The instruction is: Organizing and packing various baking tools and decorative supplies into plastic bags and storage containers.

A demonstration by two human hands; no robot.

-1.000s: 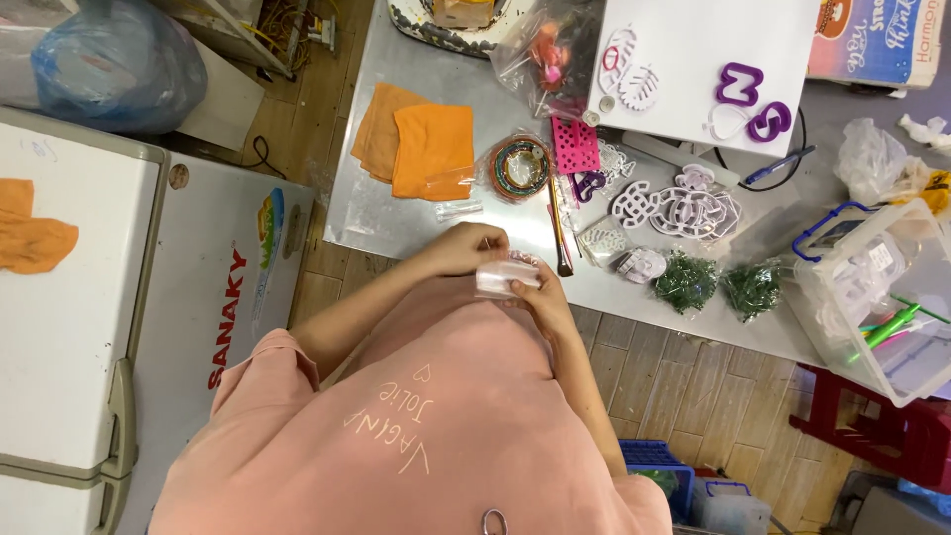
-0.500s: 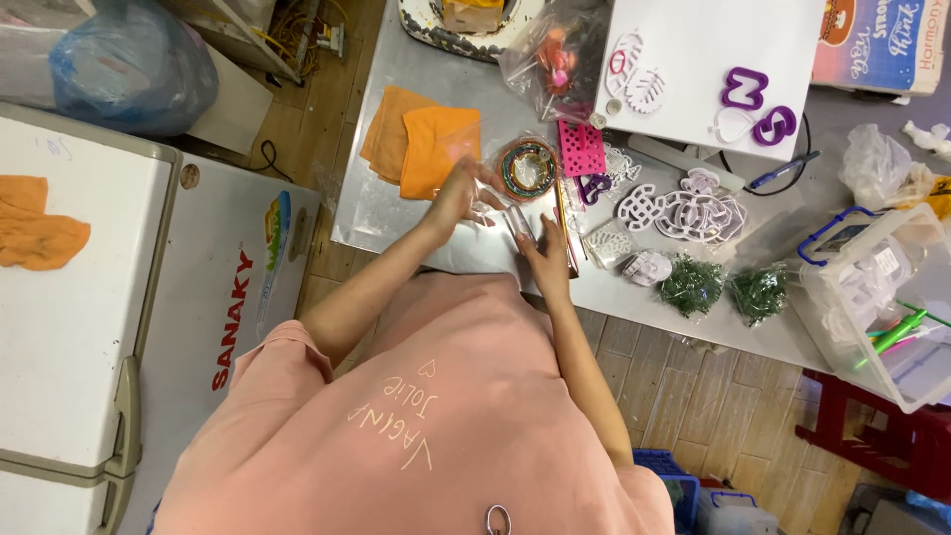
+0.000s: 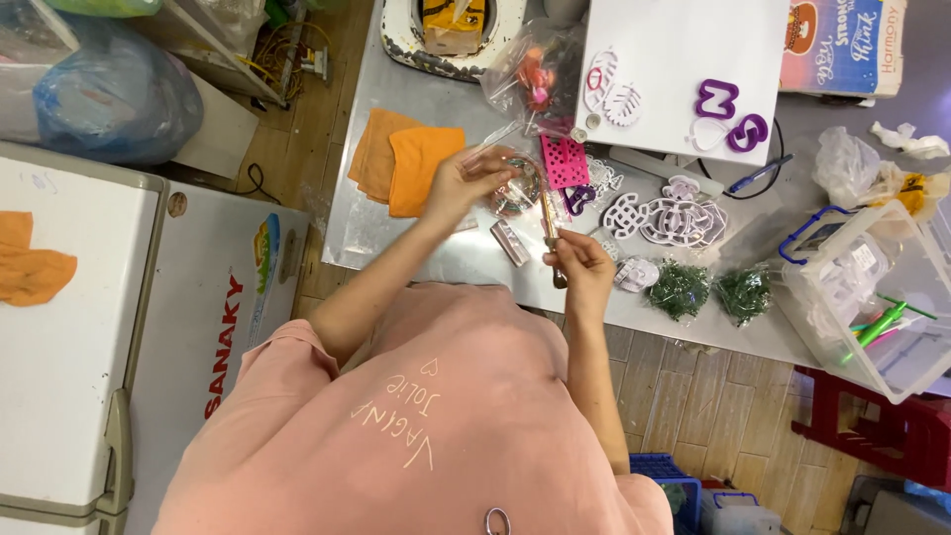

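The long thin brownish tool (image 3: 551, 233), lying upright in view on the grey metal table (image 3: 396, 233), now has the right hand (image 3: 580, 263) closed around its lower end, fingers pinched on the handle. A second ago both hands were pressed together close to the body around a small pale object; half a second ago they had parted and were reaching out over the table. So the hands have left their joint grip and each has gone to its own thing.

The left hand (image 3: 466, 178) is stretched further out, fingers curled and partly open at the edge of the round, shiny clear-wrapped disc (image 3: 517, 190); whether it truly grips the disc or only touches its wrapping cannot be told. The small pale object held earlier is no longer visible in either hand.

Just below the disc lies a small silvery rectangular piece (image 3: 511, 242), and just right of it a bright pink perforated plastic square (image 3: 565, 161). To the left of the left hand sit two folded orange cloths (image 3: 408, 163). Further right lie white lace-like cut-outs (image 3: 669, 218) and two small dark green tufts in clear bags (image 3: 708, 290). The work appears to have moved from handling one piece to picking up a tool and a fresh part.
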